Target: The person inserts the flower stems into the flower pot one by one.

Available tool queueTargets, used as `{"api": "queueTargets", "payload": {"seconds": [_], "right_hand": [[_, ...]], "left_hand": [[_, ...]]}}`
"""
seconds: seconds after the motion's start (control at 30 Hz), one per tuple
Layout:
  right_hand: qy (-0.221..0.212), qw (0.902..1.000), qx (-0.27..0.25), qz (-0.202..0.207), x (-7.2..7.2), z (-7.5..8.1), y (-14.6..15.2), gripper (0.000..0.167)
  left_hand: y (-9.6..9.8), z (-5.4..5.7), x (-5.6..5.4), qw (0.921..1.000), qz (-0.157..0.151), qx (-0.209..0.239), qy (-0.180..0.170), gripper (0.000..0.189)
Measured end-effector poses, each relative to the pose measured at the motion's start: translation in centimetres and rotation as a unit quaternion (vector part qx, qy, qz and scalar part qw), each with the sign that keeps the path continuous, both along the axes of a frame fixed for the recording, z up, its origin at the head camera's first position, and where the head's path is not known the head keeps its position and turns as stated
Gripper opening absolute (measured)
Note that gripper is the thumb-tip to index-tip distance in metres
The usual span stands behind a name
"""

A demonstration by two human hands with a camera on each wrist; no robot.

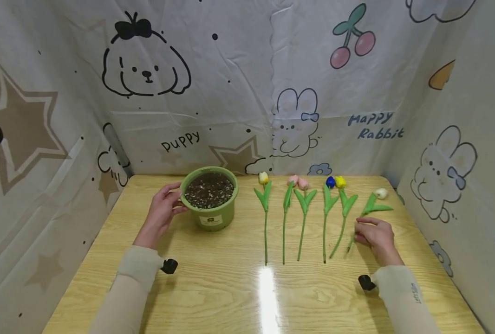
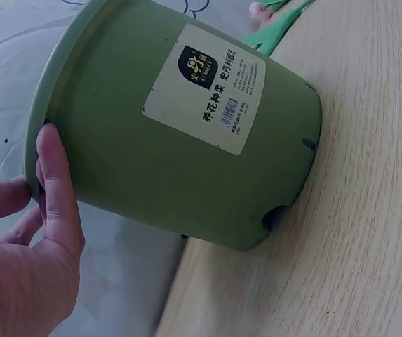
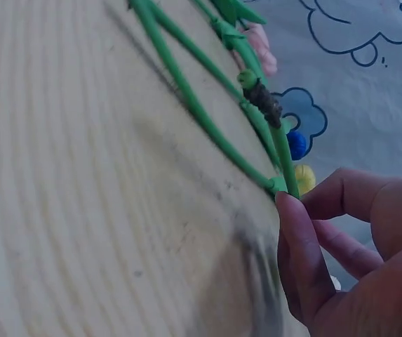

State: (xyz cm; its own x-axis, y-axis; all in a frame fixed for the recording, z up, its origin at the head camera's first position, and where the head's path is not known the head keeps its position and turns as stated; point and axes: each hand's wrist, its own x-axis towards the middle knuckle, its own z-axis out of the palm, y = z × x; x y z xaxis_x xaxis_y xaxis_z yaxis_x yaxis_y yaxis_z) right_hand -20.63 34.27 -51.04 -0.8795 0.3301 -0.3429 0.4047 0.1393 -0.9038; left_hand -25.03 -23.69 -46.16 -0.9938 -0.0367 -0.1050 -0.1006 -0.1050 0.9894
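Note:
At the left, a green flower pot full of dark soil stands on the table. My left hand holds it by the left side of its rim, the thumb lying on the wall just under the lip. My right hand pinches the green stem of a white tulip between thumb and fingertips. Dark soil clings near the stem's lower end. The tulip's head and two leaves point away, toward the back right.
Left of my right hand lie several artificial tulips in a row: a white-and-yellow one, two pink ones, a blue one and a yellow one. Printed cloth walls the wooden table at the back and sides.

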Motion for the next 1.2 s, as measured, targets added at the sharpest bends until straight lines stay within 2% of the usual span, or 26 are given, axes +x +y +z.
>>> {"api": "queueTargets", "payload": {"seconds": [0.17, 0.43, 0.77, 1.2], "right_hand": [[0.024, 0.9997, -0.005, 0.002, -0.6, 0.6, -0.3, 0.053], [0.054, 0.997, -0.055, 0.005, -1.2, 2.3, -1.8, 0.044], [0.093, 0.9949, -0.038, 0.008, -1.8, 4.1, -4.2, 0.037], [0.183, 0.9801, -0.076, 0.012, -3.2, 6.9, -7.8, 0.031]], "left_hand": [[0.0, -0.1, -0.2, 1.0, 0.002, 0.002, 0.0, 0.044], [0.0, -0.2, -0.2, 1.0, -0.006, 0.006, 0.0, 0.043], [1.1, 0.0, 0.4, 0.9996, -0.027, 0.001, -0.005, 0.047], [2.4, -0.2, 0.7, 0.9995, -0.023, 0.017, -0.01, 0.042]]}}
